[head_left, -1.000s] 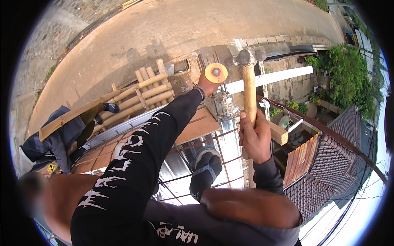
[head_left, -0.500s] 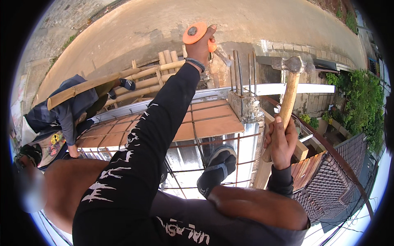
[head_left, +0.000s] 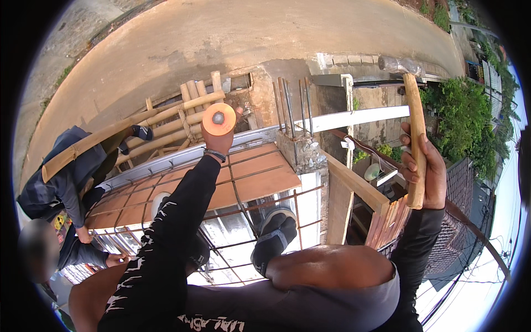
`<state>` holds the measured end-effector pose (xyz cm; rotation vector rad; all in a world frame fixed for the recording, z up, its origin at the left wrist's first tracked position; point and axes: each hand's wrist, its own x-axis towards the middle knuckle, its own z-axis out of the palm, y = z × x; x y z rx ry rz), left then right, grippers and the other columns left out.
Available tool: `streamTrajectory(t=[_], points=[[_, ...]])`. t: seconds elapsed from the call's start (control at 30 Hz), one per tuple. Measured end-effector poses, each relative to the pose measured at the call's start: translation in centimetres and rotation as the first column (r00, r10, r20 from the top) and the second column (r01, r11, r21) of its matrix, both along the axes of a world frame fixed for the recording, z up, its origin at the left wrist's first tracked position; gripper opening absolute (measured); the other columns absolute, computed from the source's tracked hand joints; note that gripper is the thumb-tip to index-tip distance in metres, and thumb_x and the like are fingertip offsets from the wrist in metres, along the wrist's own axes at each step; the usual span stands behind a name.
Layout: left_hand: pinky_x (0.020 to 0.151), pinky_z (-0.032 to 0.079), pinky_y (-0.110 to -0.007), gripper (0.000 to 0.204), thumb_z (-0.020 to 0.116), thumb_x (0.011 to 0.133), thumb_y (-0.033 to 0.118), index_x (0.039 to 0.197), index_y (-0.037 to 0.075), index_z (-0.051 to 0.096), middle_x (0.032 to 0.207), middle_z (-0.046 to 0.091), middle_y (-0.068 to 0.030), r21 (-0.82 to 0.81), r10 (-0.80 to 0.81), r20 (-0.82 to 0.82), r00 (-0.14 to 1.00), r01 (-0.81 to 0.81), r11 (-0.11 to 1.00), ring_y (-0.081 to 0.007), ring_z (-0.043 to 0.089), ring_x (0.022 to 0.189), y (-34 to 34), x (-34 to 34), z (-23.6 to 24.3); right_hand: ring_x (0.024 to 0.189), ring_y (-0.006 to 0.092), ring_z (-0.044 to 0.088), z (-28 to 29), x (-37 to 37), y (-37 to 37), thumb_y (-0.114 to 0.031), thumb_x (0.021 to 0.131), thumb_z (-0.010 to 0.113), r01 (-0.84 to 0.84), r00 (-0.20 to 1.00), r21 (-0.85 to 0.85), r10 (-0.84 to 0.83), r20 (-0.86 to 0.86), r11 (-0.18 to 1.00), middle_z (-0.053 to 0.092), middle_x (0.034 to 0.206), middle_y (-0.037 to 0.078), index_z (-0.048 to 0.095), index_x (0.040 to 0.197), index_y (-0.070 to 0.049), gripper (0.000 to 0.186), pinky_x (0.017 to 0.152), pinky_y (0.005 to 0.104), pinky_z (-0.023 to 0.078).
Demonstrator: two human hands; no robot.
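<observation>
Hammer, smooth wooden handle, blunt metal head, now farther right, well beyond the right corner of the plywood, right hand loosely curled around it, left hand, shifted back leftward, gripping a round orange-guarded tool over the sheet's far edge.

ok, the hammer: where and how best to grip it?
Probably the lower wooden handle, from the right, where the right hand holds it: it's long, slim and near upright in view, with the bulky metal head at the far end.
</observation>
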<state>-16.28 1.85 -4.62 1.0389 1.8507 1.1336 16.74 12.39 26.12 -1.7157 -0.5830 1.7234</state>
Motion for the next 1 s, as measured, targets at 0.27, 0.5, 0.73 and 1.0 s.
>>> streamTrajectory(t=[0.27,0.5,0.73,1.0], points=[[0.083,0.051,-0.037,0.024,0.079,0.079,0.01,0.099,0.004,0.068,0.097,0.069,-0.0081,-0.061,-0.566,0.106,0.817,0.574,0.817,-0.0255,0.066,0.095,-4.6,1.1,3.7,0.058,0.0063,0.048,-21.6,9.7,3.4,-0.024,0.105,0.048,-0.12,0.983,-0.63,0.182,0.034,0.767,0.051,0.08,0.002,0.05,0.119,-0.003,0.026,0.047,0.0196,0.046],[0.083,0.045,-0.043,0.024,0.076,0.077,0.019,0.096,0.007,0.068,0.098,0.066,-0.0121,-0.19,-0.731,0.083,0.677,0.731,0.655,-0.0352,0.059,0.091,-9.2,1.7,5.7,0.057,0.0082,0.049,-29.8,9.0,0.4,-0.021,0.104,0.044,-0.051,0.995,-0.676,0.093,0.025,0.735,0.05,0.08,0.003,0.042,0.115,-0.003,0.021,0.048,0.0213,0.048],[0.09,0.039,-0.045,0.023,0.072,0.079,0.019,0.1,0.011,0.068,0.1,0.062,-0.0106,-0.286,-0.705,-0.041,0.708,0.668,0.687,-0.0337,0.056,0.1,-10.7,2.2,6.7,0.056,0.0064,0.048,-28.4,7.4,2.4,-0.023,0.104,0.045,-0.278,0.959,-0.728,0.225,-0.172,0.627,0.048,0.077,0.001,0.044,0.117,-0.005,0.022,0.045,0.0189,0.047],[0.094,0.037,-0.046,0.023,0.07,0.078,0.019,0.099,0.01,0.068,0.103,0.061,-0.0102,-0.314,-0.731,-0.074,0.678,0.68,0.662,-0.0331,0.054,0.103,-10.6,2.6,6.3,0.054,0.0093,0.048,-29.1,5.7,1.1,-0.019,0.104,0.045,-0.27,0.946,-0.711,0.316,-0.071,0.649,0.049,0.075,0.004,0.042,0.114,-0.002,0.02,0.045,0.0235,0.048]])
